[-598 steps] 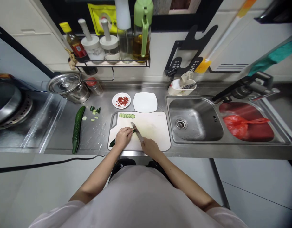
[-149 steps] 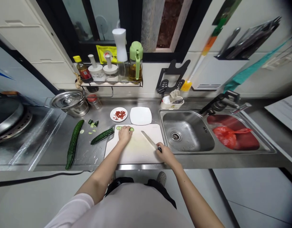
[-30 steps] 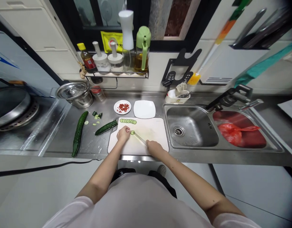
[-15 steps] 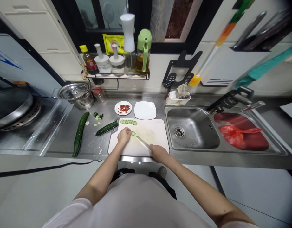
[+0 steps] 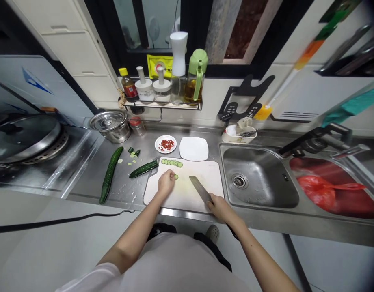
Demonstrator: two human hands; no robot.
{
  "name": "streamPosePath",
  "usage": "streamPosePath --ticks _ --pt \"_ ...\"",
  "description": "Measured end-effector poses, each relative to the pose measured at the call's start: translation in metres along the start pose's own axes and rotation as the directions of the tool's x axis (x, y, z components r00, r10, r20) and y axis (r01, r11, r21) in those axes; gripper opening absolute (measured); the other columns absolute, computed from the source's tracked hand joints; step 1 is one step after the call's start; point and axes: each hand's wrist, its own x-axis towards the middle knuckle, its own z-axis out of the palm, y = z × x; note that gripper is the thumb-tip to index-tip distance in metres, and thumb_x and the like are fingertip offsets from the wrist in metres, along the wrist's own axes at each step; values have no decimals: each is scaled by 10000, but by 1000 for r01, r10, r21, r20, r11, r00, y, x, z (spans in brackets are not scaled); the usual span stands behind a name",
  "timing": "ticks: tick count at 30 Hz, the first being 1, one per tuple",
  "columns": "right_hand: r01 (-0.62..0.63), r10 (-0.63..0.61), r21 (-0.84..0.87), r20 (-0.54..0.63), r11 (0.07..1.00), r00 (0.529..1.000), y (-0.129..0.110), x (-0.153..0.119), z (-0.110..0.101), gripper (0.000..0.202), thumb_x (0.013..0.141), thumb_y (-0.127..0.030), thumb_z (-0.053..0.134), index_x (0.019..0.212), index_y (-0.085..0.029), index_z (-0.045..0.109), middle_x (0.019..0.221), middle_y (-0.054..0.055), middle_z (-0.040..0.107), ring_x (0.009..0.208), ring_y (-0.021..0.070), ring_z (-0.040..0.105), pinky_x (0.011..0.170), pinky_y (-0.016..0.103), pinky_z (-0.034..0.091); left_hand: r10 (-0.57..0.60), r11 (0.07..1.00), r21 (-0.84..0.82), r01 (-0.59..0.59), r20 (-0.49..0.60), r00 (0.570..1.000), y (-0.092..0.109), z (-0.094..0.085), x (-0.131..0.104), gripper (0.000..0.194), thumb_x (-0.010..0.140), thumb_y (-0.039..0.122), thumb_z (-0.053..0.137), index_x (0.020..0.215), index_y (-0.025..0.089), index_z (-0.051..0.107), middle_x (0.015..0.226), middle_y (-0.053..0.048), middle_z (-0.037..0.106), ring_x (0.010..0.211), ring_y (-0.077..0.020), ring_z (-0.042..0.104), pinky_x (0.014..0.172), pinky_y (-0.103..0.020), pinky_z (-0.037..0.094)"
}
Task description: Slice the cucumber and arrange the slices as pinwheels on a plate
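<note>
My left hand (image 5: 166, 183) is closed, its fingertips pinching a small green cucumber slice (image 5: 176, 177) on the white cutting board (image 5: 187, 198). A kitchen knife (image 5: 200, 188) is in my right hand (image 5: 219, 207), which is wrapped round its handle. The blade lies to the right of the slice, apart from it, its flat side showing. Along the board's far edge runs a row of overlapping cucumber slices (image 5: 171, 163). A cut cucumber (image 5: 143, 168) rests against the board's left corner, and a longer whole cucumber (image 5: 111, 175) lies further left.
Behind the board stand a plate of chopped red pieces (image 5: 166, 144) and a white plate (image 5: 193, 148). Cucumber scraps (image 5: 134, 152) lie on the steel counter. At right is the sink (image 5: 262, 178), with a red bag (image 5: 317, 192) in its second basin; a lidded pot (image 5: 110, 126) stands at left.
The knife has moved right, away from my left hand, and its blade has turned to show more of its flat side. My left fingers now reach the slice. The whole view has shifted.
</note>
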Motion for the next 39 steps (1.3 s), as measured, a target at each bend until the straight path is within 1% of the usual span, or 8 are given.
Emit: streamPosePath --ticks 6,12,18,24,28,32,36,39 --pt "24 -24 -15 4 1000 1000 -4 10 -5 195 926 -179 430 1016 -121 593 935 127 701 863 192 633 684 242 320 -104 993 45 113 -167 980 -18 -17 19 112 892 211 535 986 236 591 976 -30 696 901 -172 631 760 -255 408" --pt "36 -36 -19 -8 999 999 -2 11 -3 218 910 -161 426 1035 -123 601 932 125 699 867 199 636 686 250 316 -46 982 171 85 -223 974 -26 -26 22 203 920 237 493 1091 215 598 1108 -92 650 994 -213 614 829 -283 419" --pt "21 -22 -4 -11 1000 1000 -1 7 -5 206 916 -163 424 1015 -126 600 912 123 696 839 194 631 670 251 306 63 954 301 -7 -175 983 -34 -20 9 199 919 324 524 1055 247 649 1075 -73 641 1020 -224 586 845 -296 411" --pt "33 -33 -4 -16 999 999 3 12 -6 195 908 -157 422 995 -130 594 901 119 700 836 196 635 658 250 300 123 935 345 -80 -105 987 -30 -20 19 292 949 342 473 1166 305 663 1076 -73 631 1003 -206 587 840 -285 412" --pt "25 -25 -12 -31 1000 999 6 20 -5 193 909 -165 430 1010 -134 591 913 118 704 848 196 642 662 251 299 110 927 368 -67 -98 989 -29 -21 24 316 961 343 439 1171 310 672 1063 -77 633 991 -214 593 815 -293 420" --pt "-20 19 -28 -35 999 999 2 21 -9 206 918 -163 423 1047 -128 580 935 132 703 873 200 644 670 254 303 96 944 326 -50 -126 987 -14 -15 26 347 965 297 413 1226 288 642 1106 -84 628 1034 -223 581 844 -307 427" --pt "-98 96 -51 -34 994 995 -3 20 -17 223 928 -177 422 1108 -137 547 956 134 695 865 202 640 656 258 293 210 945 263 -194 -33 977 17 -6 37 377 961 346 430 1302 283 579 1166 -81 595 1077 -228 552 883 -321 429" --pt "-115 113 -41 -43 993 993 -5 21 -20 239 926 -173 423 1143 -140 515 972 140 692 862 205 634 663 261 293 213 930 299 -216 42 976 35 1 46 381 960 334 431 1318 284 554 1169 -95 565 1088 -244 529 856 -341 435"
